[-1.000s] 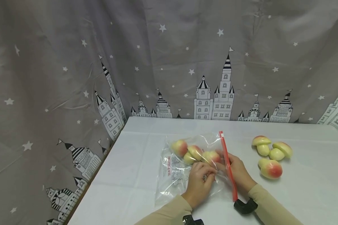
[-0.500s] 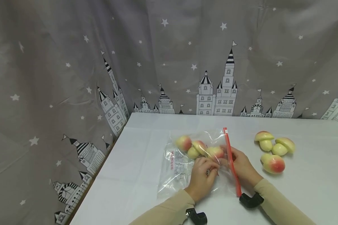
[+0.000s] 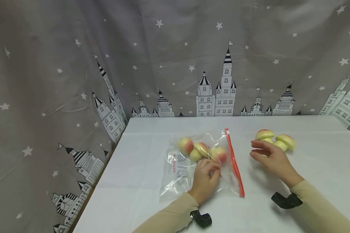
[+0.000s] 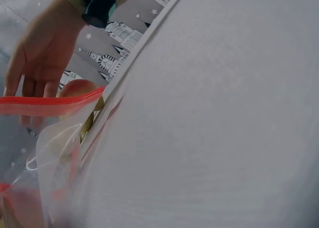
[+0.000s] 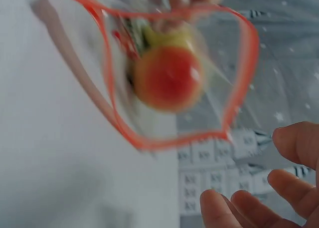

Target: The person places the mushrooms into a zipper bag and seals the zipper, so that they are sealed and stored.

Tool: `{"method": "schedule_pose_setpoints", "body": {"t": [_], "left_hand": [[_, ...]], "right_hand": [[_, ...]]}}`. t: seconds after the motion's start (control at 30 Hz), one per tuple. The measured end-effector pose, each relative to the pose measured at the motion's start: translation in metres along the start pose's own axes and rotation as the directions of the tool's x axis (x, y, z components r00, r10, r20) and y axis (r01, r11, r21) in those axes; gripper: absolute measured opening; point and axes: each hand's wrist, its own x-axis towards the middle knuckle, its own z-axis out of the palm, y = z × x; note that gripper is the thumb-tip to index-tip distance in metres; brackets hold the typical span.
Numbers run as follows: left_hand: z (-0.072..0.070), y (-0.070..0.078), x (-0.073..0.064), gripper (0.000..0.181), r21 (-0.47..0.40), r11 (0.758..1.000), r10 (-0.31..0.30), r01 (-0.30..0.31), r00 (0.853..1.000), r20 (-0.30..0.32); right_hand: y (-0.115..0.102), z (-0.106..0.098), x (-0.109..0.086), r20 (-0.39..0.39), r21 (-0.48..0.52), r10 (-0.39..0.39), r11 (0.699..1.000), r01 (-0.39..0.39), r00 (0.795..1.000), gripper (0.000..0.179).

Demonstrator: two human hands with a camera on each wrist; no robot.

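Note:
A clear zip bag (image 3: 175, 184) with a red closure lies on the table, holding three yellow-and-red toy mushrooms (image 3: 185, 145). My left hand (image 3: 205, 179) pinches the upper film of the bag near its middle. In the right wrist view, the bag's red-edged mouth (image 5: 174, 141) gapes, and a red mushroom cap (image 5: 169, 78) shows inside. Right of the bag, my right hand (image 3: 278, 163) hovers with its fingers spread and nothing in them. Two loose toy mushrooms (image 3: 286, 141) show just beyond it; the hand covers the spot where a third lay.
The white table (image 3: 128, 171) spreads around the bag. A grey curtain (image 3: 169, 55) printed with castles and stars hangs behind it and along the left side. Black wrist cameras (image 3: 286, 200) are strapped over both beige sleeves (image 3: 323, 207).
My right hand has come out of the bag's mouth and moved right towards the loose mushrooms, leaving a mushroom behind in the bag. The left hand keeps its hold on the film.

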Motion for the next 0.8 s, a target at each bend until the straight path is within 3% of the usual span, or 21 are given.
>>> {"method": "schedule_pose_setpoints", "body": {"t": [0.37,0.6,0.8], "left_hand": [[0.0,0.0,-0.001,0.014,0.0,1.0,0.005,-0.005,1.0,-0.027],[0.001,0.0,-0.001,0.013,0.0,1.0,-0.011,0.011,1.0,-0.023],[0.001,0.001,-0.001,0.013,-0.006,1.0,-0.027,0.027,0.999,-0.022]], "right_hand": [[0.026,-0.049,-0.019,-0.158,0.011,0.043,0.999,-0.042,0.987,0.049],[0.042,-0.058,-0.026,-0.171,-0.07,0.111,0.99,-0.124,0.979,0.054],[0.057,-0.056,-0.028,-0.171,-0.11,0.066,0.99,-0.085,0.983,0.05]]}}
